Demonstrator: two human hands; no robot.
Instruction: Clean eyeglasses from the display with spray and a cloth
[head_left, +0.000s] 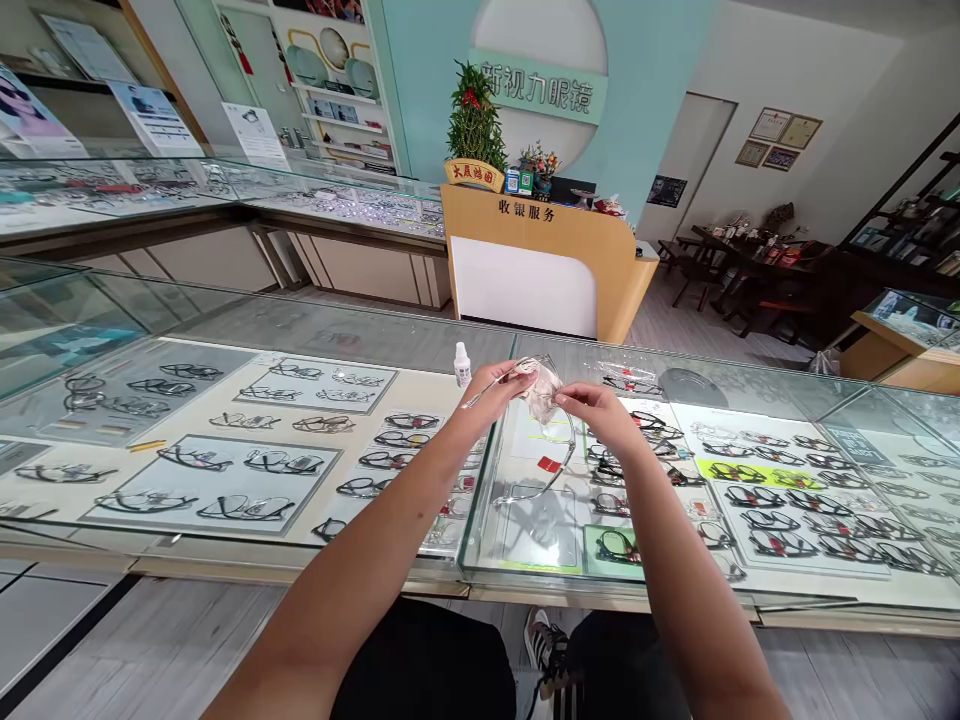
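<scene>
Above the glass counter, both my hands are on one pair of thin-framed eyeglasses (573,446). My left hand (504,388) is closed round a crumpled whitish cloth (544,384) that lies against a lens. With thumb and fingers, my right hand (589,404) pinches the frame near the other edge of the cloth. One temple of the glasses hangs down in a curve over the counter top; the other sticks out to the left past my left hand. A small white bottle (462,366) stands upright just behind my left hand.
Under the glass top of the display counter (480,560), many eyeglasses lie in rows on trays and cards. Beyond it stand a wooden cashier desk (540,225) with a plant (475,120), and more display cases (337,220) at the left. A dark table (757,255) is at the back right.
</scene>
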